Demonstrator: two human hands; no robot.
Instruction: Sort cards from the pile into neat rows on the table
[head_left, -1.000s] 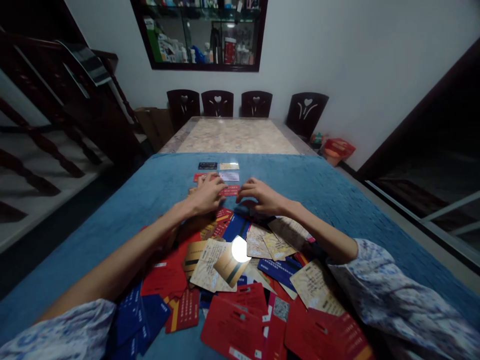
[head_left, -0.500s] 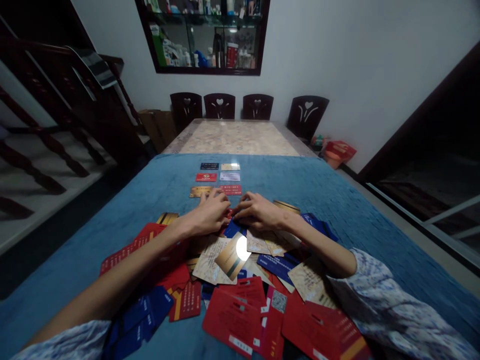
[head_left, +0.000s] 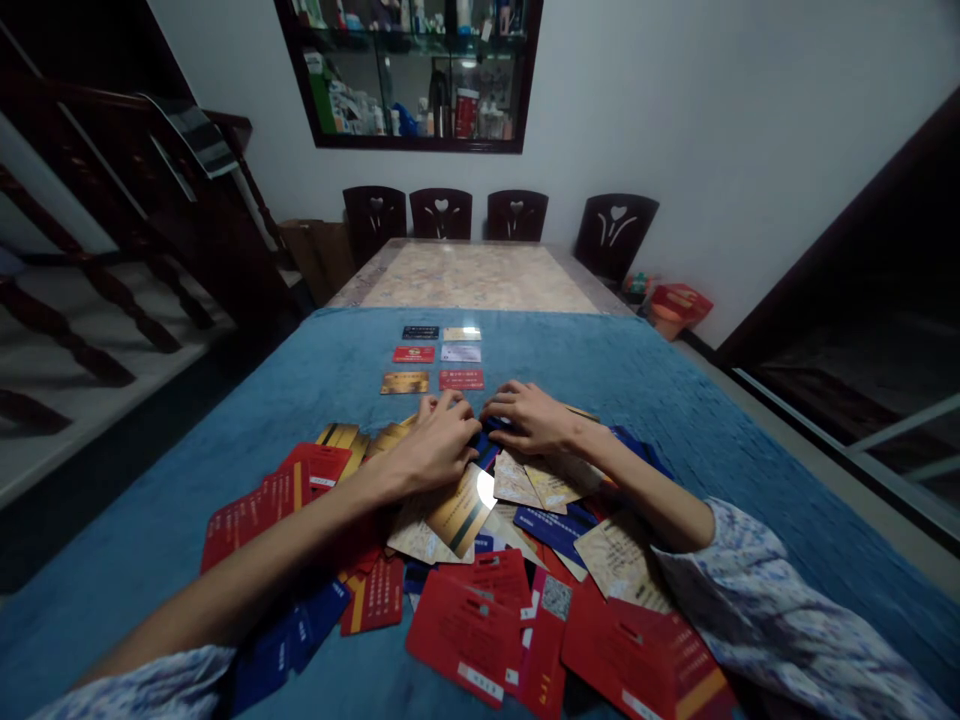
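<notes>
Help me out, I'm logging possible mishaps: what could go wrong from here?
The left hand and right hand sit close to the nearest laid-out red rectangular card, so a nudge might knock it askew.
The loose heap of overlapping red, blue, gold and cream cards around the hands could slide apart if pushed.
The white-and-blue patterned fabric right sleeve overlaps the heap's edge in this view and might drag some of it along.

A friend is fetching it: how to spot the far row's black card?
On the blue cloth, beyond the loose pile of cards, six cards lie in two columns of three. The black card takes the far left corner; its five neighbours are red, gold or pale.
</notes>
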